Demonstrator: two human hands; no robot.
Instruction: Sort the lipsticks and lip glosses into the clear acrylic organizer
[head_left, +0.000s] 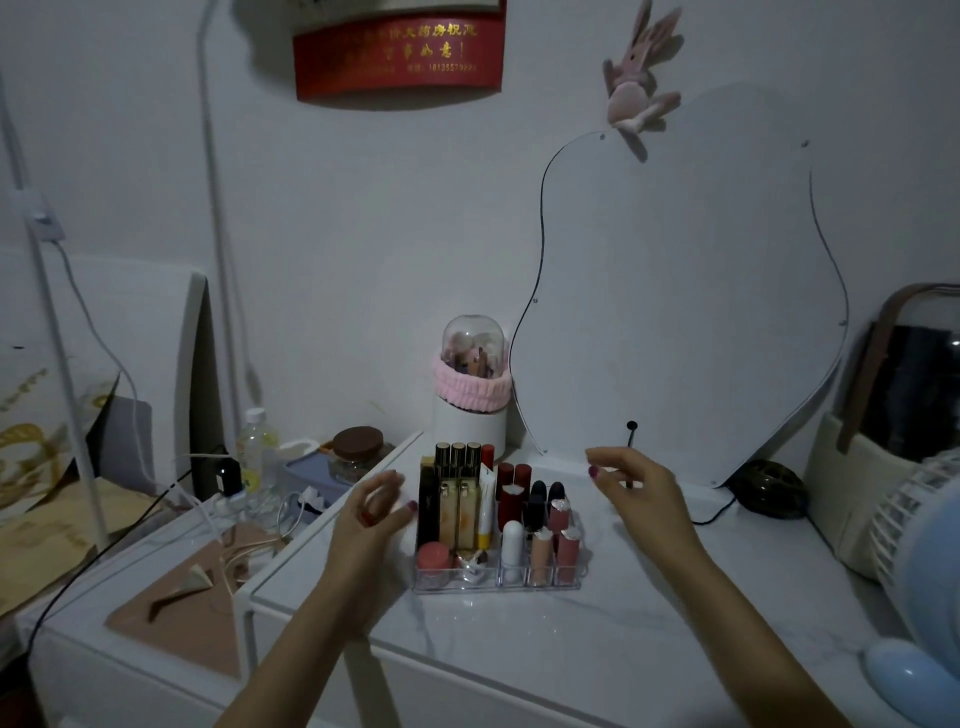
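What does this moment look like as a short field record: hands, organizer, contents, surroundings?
left hand: beside the organizer's left side, fingers loosely curled, holding nothing
right hand: behind and to the right of the organizer, holding nothing
organizer: clear, on the white marble-look table
contents: lipsticks and lip glosses upright in compartments
loose items on table: none seen
behind: mirror, brush holder

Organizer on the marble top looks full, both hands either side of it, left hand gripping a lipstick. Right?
Not quite. In the head view the left hand grips nothing; its fingers are loosely curled beside the organizer. The rest holds: the right hand is on the other side, also holding nothing.
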